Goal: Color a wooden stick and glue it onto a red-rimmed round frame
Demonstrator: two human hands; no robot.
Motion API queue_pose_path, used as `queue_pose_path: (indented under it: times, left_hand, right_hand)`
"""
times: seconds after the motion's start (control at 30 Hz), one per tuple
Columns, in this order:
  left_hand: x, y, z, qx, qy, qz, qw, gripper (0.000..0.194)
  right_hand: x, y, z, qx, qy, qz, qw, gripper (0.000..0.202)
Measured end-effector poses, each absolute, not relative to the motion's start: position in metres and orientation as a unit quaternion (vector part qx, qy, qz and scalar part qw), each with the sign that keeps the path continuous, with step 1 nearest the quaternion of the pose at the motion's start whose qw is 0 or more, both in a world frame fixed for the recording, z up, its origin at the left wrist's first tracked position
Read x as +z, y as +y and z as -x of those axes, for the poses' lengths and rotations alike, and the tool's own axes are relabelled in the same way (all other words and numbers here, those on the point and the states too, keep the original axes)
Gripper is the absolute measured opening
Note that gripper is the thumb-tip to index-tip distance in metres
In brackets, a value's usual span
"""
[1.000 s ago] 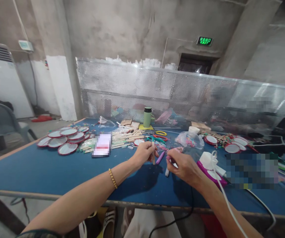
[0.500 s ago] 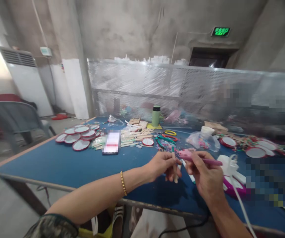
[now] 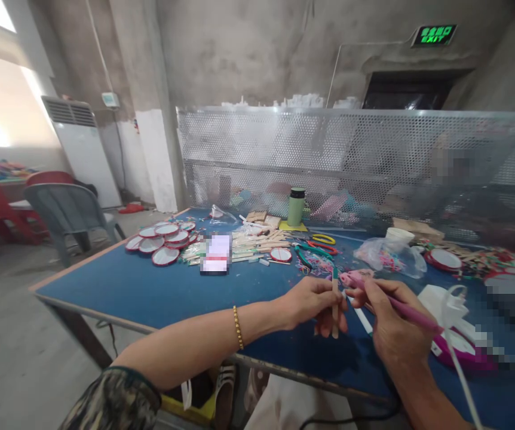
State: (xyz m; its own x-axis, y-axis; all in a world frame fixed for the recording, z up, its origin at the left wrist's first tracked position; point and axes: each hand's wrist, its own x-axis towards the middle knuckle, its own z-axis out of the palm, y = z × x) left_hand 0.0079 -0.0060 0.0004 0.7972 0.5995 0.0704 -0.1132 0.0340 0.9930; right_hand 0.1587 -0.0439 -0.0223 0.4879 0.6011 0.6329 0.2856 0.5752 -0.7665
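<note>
My left hand [image 3: 313, 303] pinches a flat wooden stick [image 3: 335, 316] with a dark green top, held upright above the blue table. Close on its right, my right hand [image 3: 396, 322] grips a pink pen-shaped tool [image 3: 412, 313], slanting up to the left. The tool's wider pink front end [image 3: 356, 277] comes near the stick's top; whether they touch I cannot tell. Below my right fingers lies a white stick-like piece [image 3: 361, 316]. Just beyond my hands is a pile of small pink and purple pieces [image 3: 318, 263].
Small round drums [image 3: 166, 256] are heaped at the left, near a phone [image 3: 216, 254] and many wooden sticks [image 3: 261, 242]. Pliers [image 3: 313, 249], a green bottle [image 3: 296, 208] and a plastic bag [image 3: 389, 257] stand farther back. A white cable [image 3: 452, 346] crosses the right side.
My view has turned, so the scene sits farther right and the table's left end shows more. Both hands keep their hold on the stick and the pink tool.
</note>
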Motion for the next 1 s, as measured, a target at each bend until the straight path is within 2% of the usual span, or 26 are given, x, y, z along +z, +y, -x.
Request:
queue_pose_path:
  times: [0.13, 0.3, 0.43, 1.0]
  left_hand:
    - [-0.002, -0.006, -0.008, 0.247, 0.188, -0.648, 0.696, 0.039]
    - [-0.005, -0.006, -0.008, 0.235, 0.164, -0.648, 0.706, 0.054]
    - [-0.008, -0.005, -0.008, 0.242, 0.171, -0.654, 0.696, 0.059]
    - [-0.014, 0.0, -0.004, 0.207, 0.165, -0.671, 0.693, 0.045]
  right_hand:
    - [-0.023, -0.046, -0.159, 0.153, -0.493, 0.429, 0.741, 0.02]
    - [-0.015, -0.05, -0.152, 0.105, -0.532, 0.44, 0.716, 0.018]
    - [-0.016, -0.052, -0.151, 0.081, -0.562, 0.436, 0.698, 0.018]
    - [-0.019, -0.054, -0.148, 0.085, -0.599, 0.462, 0.648, 0.017]
